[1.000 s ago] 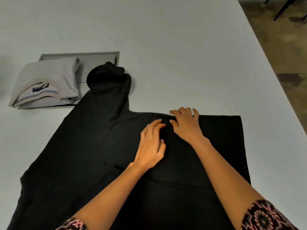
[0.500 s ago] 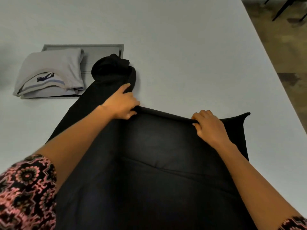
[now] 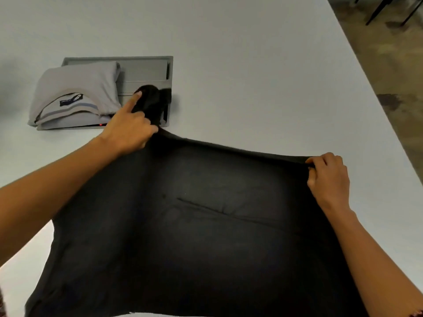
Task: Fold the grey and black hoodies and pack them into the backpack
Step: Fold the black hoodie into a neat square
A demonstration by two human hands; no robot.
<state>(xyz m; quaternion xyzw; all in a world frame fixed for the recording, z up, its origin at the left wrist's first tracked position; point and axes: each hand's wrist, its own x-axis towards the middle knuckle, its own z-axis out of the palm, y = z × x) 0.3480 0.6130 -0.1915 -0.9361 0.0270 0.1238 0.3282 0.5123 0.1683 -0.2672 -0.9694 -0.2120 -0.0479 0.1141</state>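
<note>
The black hoodie (image 3: 206, 225) is stretched flat-ish in front of me, its far edge lifted and held taut between both hands. My left hand (image 3: 130, 129) grips that edge near the hood, with the index finger pointing out along the bunched black hood (image 3: 152, 104). My right hand (image 3: 327, 177) pinches the far right corner of the same edge. The grey hoodie (image 3: 75, 94) lies folded at the left, on a flat grey panel. No backpack is in view.
A grey recessed panel (image 3: 146, 69) is set into the white table (image 3: 251, 76) under the folded grey hoodie and the black hood. The table's right edge runs diagonally, with brown floor (image 3: 389, 65) and chair legs beyond it.
Both hands moved apart from the hoodie's middle to its far edge, took hold of it and pulled it taut. The left hand has gone further left, up to the hood.
</note>
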